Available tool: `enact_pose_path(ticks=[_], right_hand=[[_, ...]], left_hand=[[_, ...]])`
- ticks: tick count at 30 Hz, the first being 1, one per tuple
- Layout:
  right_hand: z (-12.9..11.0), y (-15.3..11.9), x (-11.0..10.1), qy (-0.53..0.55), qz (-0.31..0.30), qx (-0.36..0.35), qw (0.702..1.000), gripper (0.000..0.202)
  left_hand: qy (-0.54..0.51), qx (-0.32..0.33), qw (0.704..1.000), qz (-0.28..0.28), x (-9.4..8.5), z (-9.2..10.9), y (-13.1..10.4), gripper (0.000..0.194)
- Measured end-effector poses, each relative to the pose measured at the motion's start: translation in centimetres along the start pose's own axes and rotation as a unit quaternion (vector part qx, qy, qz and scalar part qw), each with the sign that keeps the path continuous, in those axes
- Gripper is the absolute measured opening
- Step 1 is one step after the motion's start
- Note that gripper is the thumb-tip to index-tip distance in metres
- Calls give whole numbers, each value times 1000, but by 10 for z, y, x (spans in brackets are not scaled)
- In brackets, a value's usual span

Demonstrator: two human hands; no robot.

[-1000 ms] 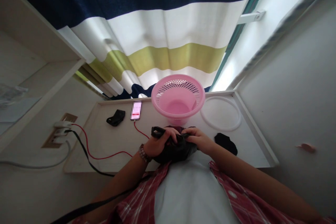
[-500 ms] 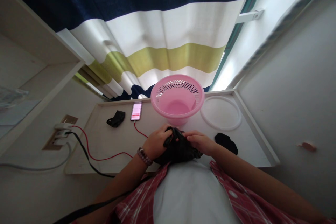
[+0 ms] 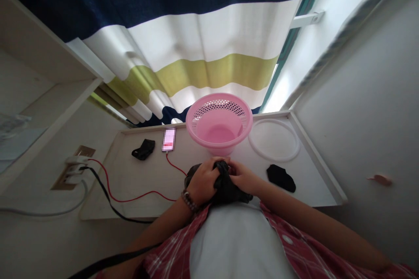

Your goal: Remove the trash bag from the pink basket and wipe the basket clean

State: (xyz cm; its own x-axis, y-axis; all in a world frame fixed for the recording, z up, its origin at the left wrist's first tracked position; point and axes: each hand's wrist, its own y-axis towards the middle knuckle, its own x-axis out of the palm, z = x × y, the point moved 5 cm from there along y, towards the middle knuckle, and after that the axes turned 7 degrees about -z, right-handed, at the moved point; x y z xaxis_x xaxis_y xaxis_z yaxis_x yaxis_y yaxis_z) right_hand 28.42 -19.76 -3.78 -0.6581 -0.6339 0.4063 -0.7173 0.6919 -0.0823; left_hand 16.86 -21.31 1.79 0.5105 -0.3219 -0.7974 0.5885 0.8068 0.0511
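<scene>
Shelf (image 3: 39,52) sits far to the left of the pink basket (image 3: 219,124); below the shelf, also far left of the basket, a tan wall socket (image 3: 85,151) has white plugs (image 3: 74,178) in it; a grey cord (image 3: 32,215), a black cord (image 3: 98,180) and a red cord (image 3: 121,201) run from there; the white table (image 3: 121,170) has a raised rim and is under the basket; a small black bundle (image 3: 144,149) lies on it, left of the basket; a phone (image 3: 169,139) lies between that bundle and the basket, with a red cord at its near end; a striped curtain (image 3: 216,72) hangs behind the basket.

The left hand (image 3: 203,181), with a bead bracelet (image 3: 189,200) on its wrist, is on the near side of the basket; its fingers are curled in tight and have hold of a black bag (image 3: 231,189); the bag is just in front of the basket, against the person's white shirt (image 3: 235,239); the right hand (image 3: 244,176) is at the bag's right side, fingers bent and touching it; I cannot tell if they pinch it.

Right of the basket lies a white ring (image 3: 252,146); nearer the person, a black cloth (image 3: 281,178); far right of the basket, a pink hook (image 3: 381,180) is on the wall (image 3: 366,117).
</scene>
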Motion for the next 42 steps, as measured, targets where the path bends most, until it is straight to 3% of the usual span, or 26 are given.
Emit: enact_pose_path(ticks=[3,8,13,23,28,32,37,42], right_hand=[[-6,-2,-6,-93,36,-5,995,30],[-15,-6,-22,-202,91,-15,975,27],[-12,-12,-53,-277,148,1,949,26],[21,-27,-124,-232,230,52,944,35],[45,-48,-166,-268,285,114,913,33],[76,-63,-189,-308,288,189,887,32],[102,-70,-199,-336,275,224,872,33],[108,-67,-205,-328,281,242,869,29]], left_hand=[[-16,-2,1000,0,-2,-1,0,57],[-88,10,996,-1,-6,-3,-3,36],[-153,-1,988,6,-12,-13,-11,37],[-243,-81,966,39,-22,-50,-33,35],[-304,-213,927,44,-8,-103,-64,42],[-318,-277,906,41,13,-135,-91,49],[-340,-320,884,37,35,-145,-113,53],[-360,-332,871,35,42,-147,-118,56]])
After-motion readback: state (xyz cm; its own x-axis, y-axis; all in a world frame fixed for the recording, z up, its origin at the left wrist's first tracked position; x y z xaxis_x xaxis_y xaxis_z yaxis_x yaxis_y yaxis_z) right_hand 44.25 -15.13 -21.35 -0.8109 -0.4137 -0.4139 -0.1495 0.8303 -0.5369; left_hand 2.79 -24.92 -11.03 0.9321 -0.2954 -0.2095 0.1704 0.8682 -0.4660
